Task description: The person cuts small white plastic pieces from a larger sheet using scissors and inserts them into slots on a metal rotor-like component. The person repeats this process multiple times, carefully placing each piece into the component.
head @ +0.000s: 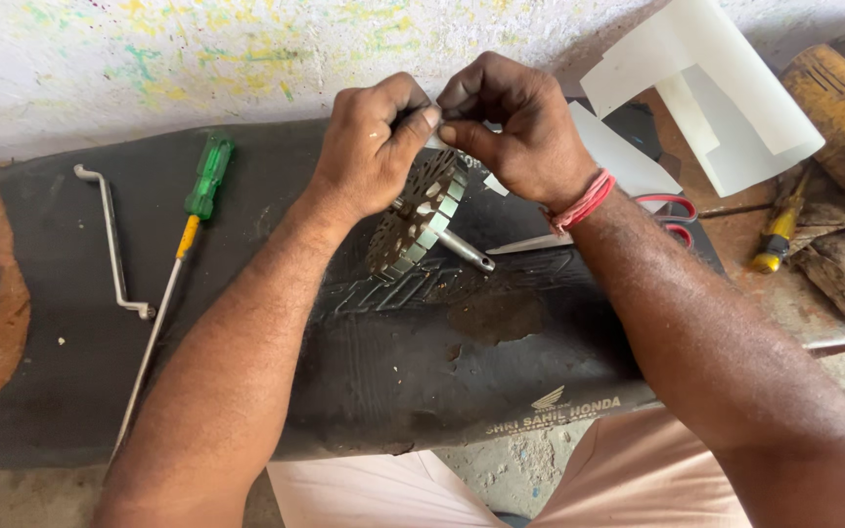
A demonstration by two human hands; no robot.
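A round metal rotor (pixel 419 223) with a slotted rim and a short shaft stands tilted on a black rubber mat (pixel 80 332). My left hand (pixel 374 147) grips its upper edge and pinches something small at the top. My right hand (pixel 520 122), with a red thread band at the wrist, meets the left one fingertip to fingertip over the rotor's rim. What the fingers pinch is hidden; it may be a small strip of white paper.
A long screwdriver with a green handle (pixel 209 176) and a bent metal rod (pixel 110 240) lie on the mat at left. Red-handled scissors (pixel 667 210) lie to the right. White paper sheets (pixel 726 98) lean at the back right, near a yellow-handled tool (pixel 779 235).
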